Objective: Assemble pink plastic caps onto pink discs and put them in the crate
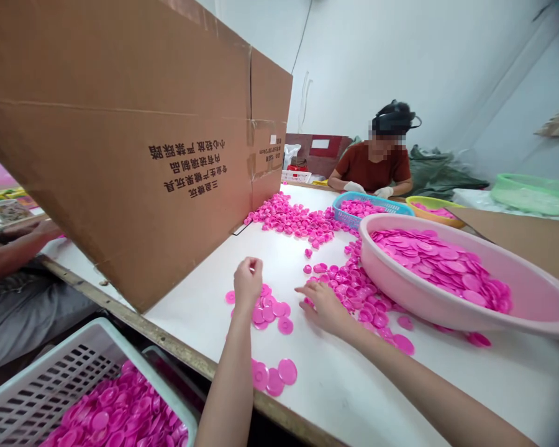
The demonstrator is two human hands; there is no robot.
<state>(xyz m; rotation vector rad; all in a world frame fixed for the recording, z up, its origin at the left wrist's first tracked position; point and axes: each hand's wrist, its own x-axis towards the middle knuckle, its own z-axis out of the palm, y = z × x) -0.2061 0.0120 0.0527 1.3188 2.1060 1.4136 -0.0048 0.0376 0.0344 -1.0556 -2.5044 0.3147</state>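
My left hand [248, 280] is raised over a small cluster of flat pink plastic discs [269, 310], its fingers curled into a loose fist; what it holds is hidden. My right hand [323, 304] lies low on the white table [335, 385], fingers stretched out toward the cluster, its back against a long heap of pink caps [358, 292]. Three more discs [274, 374] lie close to the near table edge, between my forearms.
A large pink basin [447, 310] of discs stands right of the heap. A tall cardboard box [135, 155] blocks the left. A white crate [74, 385] of pink parts sits below the edge. A person [375, 164] works opposite by a blue basket [354, 217]; another's arm [13, 245] is at left.
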